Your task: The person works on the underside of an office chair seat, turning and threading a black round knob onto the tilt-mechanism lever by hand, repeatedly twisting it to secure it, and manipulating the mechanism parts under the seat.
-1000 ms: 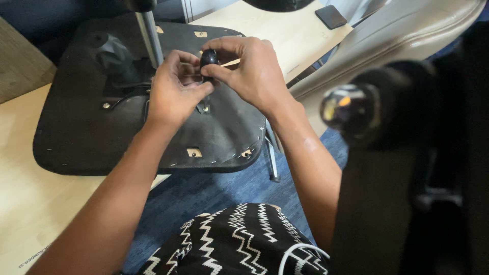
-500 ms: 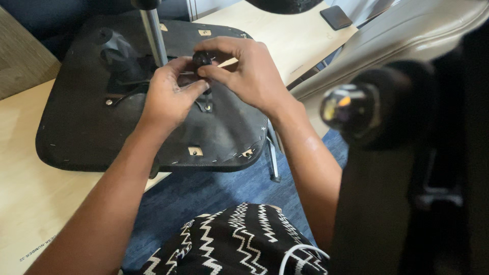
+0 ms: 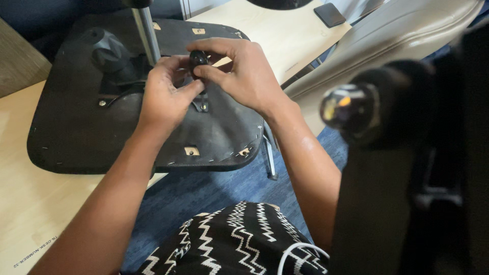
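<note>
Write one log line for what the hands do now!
left hand: touching small black knob | right hand: pinching knob | under: upturned black chair seat on table

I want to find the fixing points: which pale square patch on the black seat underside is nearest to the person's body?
The pale square patch near the seat underside's front edge, just below the left hand. The others lie at the corner and far edge.

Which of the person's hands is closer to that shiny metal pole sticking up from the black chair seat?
Left. The left hand sits right beside the metal pole, just below its base, while the right hand lies further off, on the far side of the small black knob.
</note>
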